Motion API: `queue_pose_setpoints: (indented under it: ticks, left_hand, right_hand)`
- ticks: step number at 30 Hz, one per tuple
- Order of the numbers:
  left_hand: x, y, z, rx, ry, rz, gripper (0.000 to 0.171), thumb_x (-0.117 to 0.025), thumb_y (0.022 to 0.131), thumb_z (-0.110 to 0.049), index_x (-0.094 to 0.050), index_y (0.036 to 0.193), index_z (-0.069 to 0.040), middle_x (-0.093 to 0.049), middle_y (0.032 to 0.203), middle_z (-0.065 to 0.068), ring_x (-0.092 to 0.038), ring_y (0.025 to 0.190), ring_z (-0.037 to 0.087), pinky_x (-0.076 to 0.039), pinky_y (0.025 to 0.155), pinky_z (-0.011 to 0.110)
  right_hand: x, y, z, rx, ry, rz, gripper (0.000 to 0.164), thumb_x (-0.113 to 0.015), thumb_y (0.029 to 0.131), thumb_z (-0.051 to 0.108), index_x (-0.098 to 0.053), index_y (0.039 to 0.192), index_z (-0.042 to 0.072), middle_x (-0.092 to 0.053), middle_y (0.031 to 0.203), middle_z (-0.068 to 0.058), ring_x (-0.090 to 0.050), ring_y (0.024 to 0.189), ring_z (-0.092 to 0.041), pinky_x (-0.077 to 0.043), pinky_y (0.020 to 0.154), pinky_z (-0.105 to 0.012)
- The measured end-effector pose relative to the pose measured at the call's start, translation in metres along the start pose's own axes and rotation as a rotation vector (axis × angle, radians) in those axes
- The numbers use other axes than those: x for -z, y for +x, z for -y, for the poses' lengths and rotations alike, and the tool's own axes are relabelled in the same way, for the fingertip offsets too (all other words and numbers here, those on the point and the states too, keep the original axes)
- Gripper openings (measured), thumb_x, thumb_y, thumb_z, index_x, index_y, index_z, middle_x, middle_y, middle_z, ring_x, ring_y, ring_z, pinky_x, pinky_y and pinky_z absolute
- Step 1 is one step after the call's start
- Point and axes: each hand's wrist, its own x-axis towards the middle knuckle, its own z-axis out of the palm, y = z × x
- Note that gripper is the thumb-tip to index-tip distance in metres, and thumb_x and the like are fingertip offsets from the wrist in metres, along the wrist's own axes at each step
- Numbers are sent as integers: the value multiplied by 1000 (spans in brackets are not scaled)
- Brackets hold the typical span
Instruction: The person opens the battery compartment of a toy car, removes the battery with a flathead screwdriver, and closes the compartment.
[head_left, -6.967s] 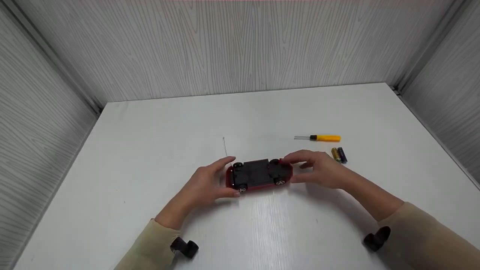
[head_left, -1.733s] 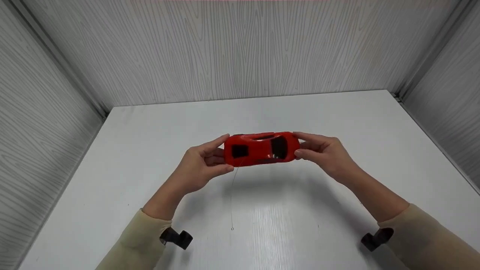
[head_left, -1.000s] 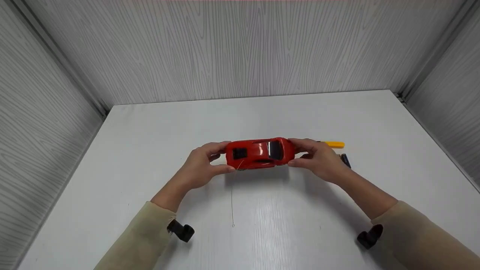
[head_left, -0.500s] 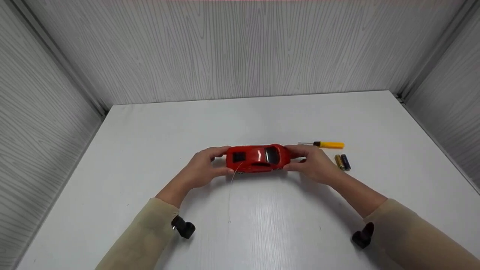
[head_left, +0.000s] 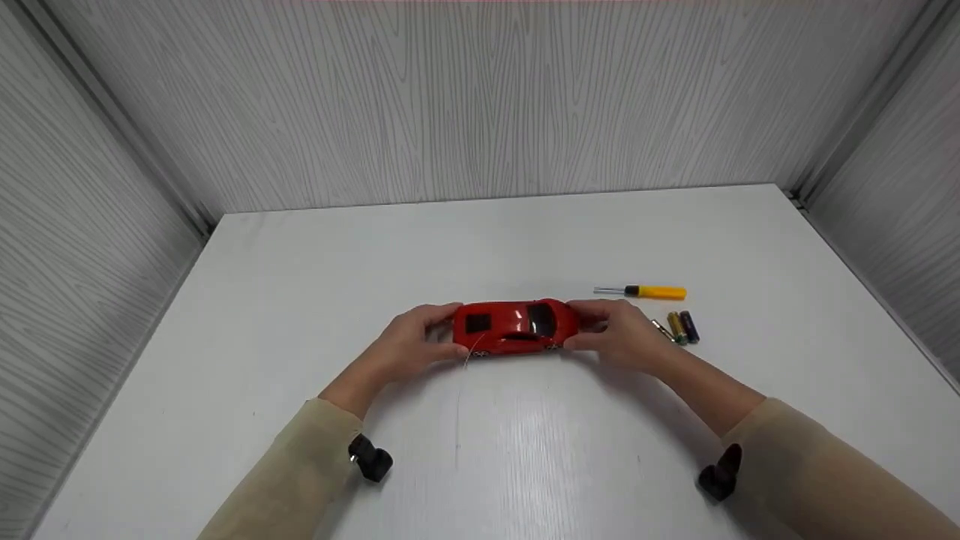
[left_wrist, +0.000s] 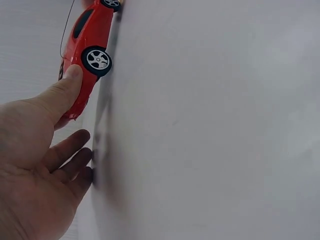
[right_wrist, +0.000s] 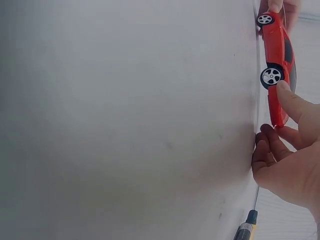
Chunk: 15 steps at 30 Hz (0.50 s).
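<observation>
A red toy car with dark windows is upright on its wheels, low at the white table. My left hand grips its left end between thumb and fingers; in the left wrist view the thumb lies by a spoked wheel. At the other end my right hand pinches the car, thumb along the near side, as the right wrist view also shows. A thin wire antenna rises from the car's body and bends toward the table's front. The far fingers are partly hidden behind the car.
A screwdriver with a yellow handle lies behind my right hand. Beside that hand are a gold battery, a dark battery and a small silvery piece. Wood-grain panels stand around the white table.
The car was underside up seven seconds ago. It was then lifted, turned roof up and lowered toward the table, both hands holding its ends. The batteries and screwdriver came back into view.
</observation>
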Motion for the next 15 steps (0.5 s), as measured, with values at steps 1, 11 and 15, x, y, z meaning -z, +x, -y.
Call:
queue_pose_setpoints:
  ticks: [1, 11, 15]
  left_hand:
    - [0, 0, 0, -1, 4, -1, 76, -87, 91, -29, -52, 159, -22, -54, 156, 5, -41, 151, 29, -31, 124, 49]
    - [1, 1, 2, 11, 20, 7, 75, -85, 93, -32, -52, 159, -23, -53, 157, 5, -39, 152, 28, -31, 124, 49]
    - [1, 1, 3, 8, 21, 7, 74, -85, 93, -32, -52, 159, -22, -53, 157, 5, -39, 152, 28, -30, 125, 48]
  right_hand:
    - [0, 0, 0, 4, -5, 2, 65, -86, 92, 29, -62, 151, 14, -66, 141, -7, -61, 128, -28, -50, 109, -46]
    - [0, 1, -1, -7, -30, 5, 62, -85, 93, 31, -63, 149, 16, -66, 140, -8, -59, 126, -28, -49, 109, -46]
    - [-1, 0, -1, -16, -35, 5, 63, -84, 93, 34, -63, 150, 15, -65, 140, -9, -58, 126, -29, -48, 109, -47]
